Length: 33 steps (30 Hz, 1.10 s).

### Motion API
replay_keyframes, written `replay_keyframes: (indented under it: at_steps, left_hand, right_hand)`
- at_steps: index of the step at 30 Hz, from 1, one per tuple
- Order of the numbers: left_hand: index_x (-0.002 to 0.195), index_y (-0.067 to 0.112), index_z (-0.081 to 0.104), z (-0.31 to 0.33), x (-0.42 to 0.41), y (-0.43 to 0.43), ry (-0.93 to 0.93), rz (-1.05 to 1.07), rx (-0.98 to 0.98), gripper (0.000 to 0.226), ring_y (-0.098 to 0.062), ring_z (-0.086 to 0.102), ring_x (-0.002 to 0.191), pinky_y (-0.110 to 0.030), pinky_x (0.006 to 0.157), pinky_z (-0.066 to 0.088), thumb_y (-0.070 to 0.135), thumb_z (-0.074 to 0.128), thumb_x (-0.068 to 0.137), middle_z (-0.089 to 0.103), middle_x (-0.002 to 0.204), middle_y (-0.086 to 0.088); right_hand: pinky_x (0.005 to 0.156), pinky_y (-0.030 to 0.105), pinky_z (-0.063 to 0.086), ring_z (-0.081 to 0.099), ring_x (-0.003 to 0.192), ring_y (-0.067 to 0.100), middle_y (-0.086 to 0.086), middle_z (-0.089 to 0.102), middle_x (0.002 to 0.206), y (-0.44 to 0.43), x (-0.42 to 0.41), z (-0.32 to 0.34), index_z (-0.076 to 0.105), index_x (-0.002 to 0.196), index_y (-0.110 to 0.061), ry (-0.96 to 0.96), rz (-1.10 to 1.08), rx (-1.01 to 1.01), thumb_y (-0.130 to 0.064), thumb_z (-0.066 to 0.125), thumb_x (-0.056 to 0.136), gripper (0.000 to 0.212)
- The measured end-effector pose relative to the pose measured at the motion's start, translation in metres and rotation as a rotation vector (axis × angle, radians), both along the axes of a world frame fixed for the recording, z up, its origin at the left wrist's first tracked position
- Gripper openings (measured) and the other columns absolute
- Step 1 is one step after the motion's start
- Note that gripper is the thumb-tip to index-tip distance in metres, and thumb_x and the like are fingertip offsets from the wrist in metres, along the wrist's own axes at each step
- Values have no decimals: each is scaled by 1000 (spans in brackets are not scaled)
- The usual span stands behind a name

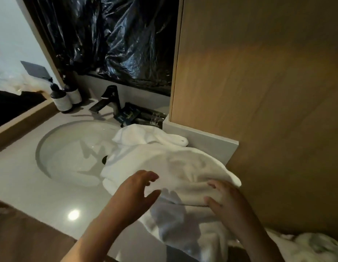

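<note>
Crumpled white terry towel (175, 163) is lying heaped.
My left hand (135, 188) is hovering at its edge, fingers spread; my right hand (227, 200) is resting loose fingers on it.

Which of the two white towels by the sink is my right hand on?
The big towel draped into the basin; your right hand rests on it. The smaller towel lies behind it, untouched.

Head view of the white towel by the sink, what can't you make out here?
Drain, head view: mostly covered by the towel.
Dark packet print, head view: too small and dim.
Towel's lower end, head view: cut off by the bottom edge.
Right hand, head view: motion blur, grip on towel unclear.
</note>
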<state>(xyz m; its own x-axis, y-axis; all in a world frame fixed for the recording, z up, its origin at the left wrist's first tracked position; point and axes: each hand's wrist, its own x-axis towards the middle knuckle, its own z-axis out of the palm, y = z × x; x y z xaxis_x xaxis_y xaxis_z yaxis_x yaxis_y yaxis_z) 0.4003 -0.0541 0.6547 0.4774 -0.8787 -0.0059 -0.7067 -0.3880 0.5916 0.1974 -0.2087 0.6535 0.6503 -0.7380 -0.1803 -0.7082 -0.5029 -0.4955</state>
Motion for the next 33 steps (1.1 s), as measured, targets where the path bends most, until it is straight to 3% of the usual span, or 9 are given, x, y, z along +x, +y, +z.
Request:
replay_keyframes:
  at_steps: [5, 7, 10, 18, 22, 25, 28, 31, 33]
  left_hand:
    - [121, 34, 57, -7, 52, -20, -2, -194, 27, 34, 4, 55, 94, -11, 83, 46, 40, 63, 88, 56, 114, 19]
    - [120, 35, 57, -12, 64, -22, 0, -261, 47, 32, 1, 56, 97, -13, 85, 46, 40, 62, 89, 57, 115, 19]
    - [120, 32, 58, -18, 77, -25, -10, -365, 75, 31, -4, 57, 100, -19, 89, 46, 39, 60, 90, 58, 115, 15]
    - [116, 25, 63, -23, 90, -23, 37, -417, 27, 33, -10, 54, 101, -23, 89, 44, 35, 67, 85, 60, 110, 9]
    - [116, 25, 63, -26, 94, -19, 17, -382, 14, 37, -8, 54, 99, -21, 88, 44, 38, 70, 82, 59, 109, 11]
    - [116, 28, 63, -28, 96, -16, 29, -357, 18, 46, -9, 54, 99, -22, 87, 45, 41, 77, 75, 58, 109, 12]
    - [114, 28, 66, -32, 95, -14, 21, -364, 29, 51, -11, 54, 99, -24, 86, 47, 44, 82, 68, 57, 110, 11]
    - [113, 29, 68, -38, 91, -14, -21, -353, 32, 49, -12, 52, 101, -22, 88, 46, 46, 81, 69, 56, 114, 10]
    - [114, 29, 68, -41, 90, -15, -42, -341, 31, 48, -12, 52, 101, -21, 87, 45, 46, 80, 71, 56, 114, 11]
  right_hand:
    - [95, 25, 43, 57, 114, 17, -4, 56, 129, 28, 25, 0, 55, 131, -23, 16, -184, 63, -28, 64, 92, 40]
    - [90, 18, 42, 58, 109, 13, -9, 54, 127, 39, 32, 1, 53, 135, -27, 17, -200, 71, -31, 59, 94, 41]
    - [85, 7, 32, 51, 118, 8, -10, 54, 126, 55, 42, -1, 52, 137, -26, 18, -251, 50, -30, 58, 95, 42]
    - [99, 17, 38, 46, 123, 7, -9, 47, 138, 70, 66, -15, 48, 139, -26, -12, -310, 54, -35, 61, 94, 48]
    - [110, 25, 36, 37, 134, 10, -11, 38, 148, 66, 75, -22, 43, 143, -33, -40, -286, 43, -45, 63, 91, 58]
    - [110, 22, 28, 29, 140, 11, -11, 34, 151, 61, 80, -25, 41, 144, -34, -3, -247, 31, -46, 63, 90, 60]
    - [102, 19, 32, 40, 130, 12, -9, 48, 138, 56, 83, -29, 50, 136, -29, 14, -234, 26, -39, 65, 91, 49]
    - [84, 20, 42, 54, 103, 14, -8, 56, 104, 50, 84, -29, 59, 105, -27, -45, -272, -28, -27, 65, 91, 15]
    - [75, 22, 44, 55, 88, 13, -8, 54, 90, 47, 85, -28, 56, 89, -25, -66, -273, -65, -21, 64, 92, 10]
